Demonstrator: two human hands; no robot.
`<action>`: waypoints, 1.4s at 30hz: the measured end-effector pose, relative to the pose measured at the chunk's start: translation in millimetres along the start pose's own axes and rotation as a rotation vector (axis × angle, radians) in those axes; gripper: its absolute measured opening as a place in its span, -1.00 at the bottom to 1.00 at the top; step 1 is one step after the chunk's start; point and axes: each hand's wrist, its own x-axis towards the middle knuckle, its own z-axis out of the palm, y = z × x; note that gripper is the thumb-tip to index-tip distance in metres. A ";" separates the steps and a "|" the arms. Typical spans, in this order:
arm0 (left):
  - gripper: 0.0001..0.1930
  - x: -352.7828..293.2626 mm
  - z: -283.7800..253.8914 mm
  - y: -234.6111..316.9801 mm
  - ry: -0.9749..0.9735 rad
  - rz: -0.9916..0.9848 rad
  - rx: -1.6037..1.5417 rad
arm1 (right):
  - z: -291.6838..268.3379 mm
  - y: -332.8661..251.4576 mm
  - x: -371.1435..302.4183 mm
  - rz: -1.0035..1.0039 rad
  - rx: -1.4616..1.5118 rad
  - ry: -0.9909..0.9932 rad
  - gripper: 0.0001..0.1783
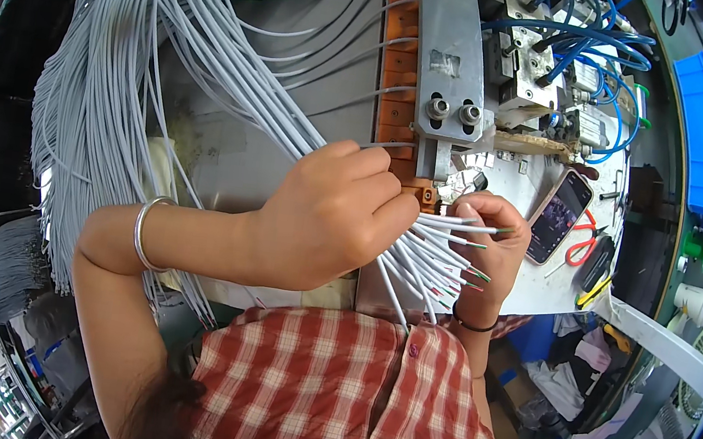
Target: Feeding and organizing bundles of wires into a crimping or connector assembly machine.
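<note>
The cables [281, 117] sweep from eleven o'clock into the left hand [338, 218], clenched round them and hiding their middle; at three o'clock the right hand [494, 247] curls, its pinch indiscernible.

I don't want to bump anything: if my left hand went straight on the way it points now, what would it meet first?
Apart from the grey cables it grips, your left hand would probably meet your right hand first, though the orange block lies close to that line and depth is unclear.
</note>
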 end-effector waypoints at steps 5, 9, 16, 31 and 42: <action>-0.62 -0.6 1.8 1.0 0.019 -0.031 0.008 | -1.3 4.6 -1.6 -0.070 0.048 -0.086 -0.89; -0.60 -1.1 3.0 1.0 0.048 -0.002 0.046 | 6.0 1.2 -1.0 -0.117 0.107 -0.071 -0.92; -0.59 -0.7 0.6 3.2 -0.018 0.014 0.096 | 10.1 2.9 -0.2 0.003 -0.014 0.069 -0.89; -0.73 0.7 4.6 2.9 -0.078 -0.040 0.016 | 1.8 -3.0 1.0 -0.074 0.029 -0.188 -0.92; -0.76 -0.5 14.8 -0.7 0.002 0.078 0.045 | -2.3 3.2 4.0 -0.010 -0.053 -0.081 -0.91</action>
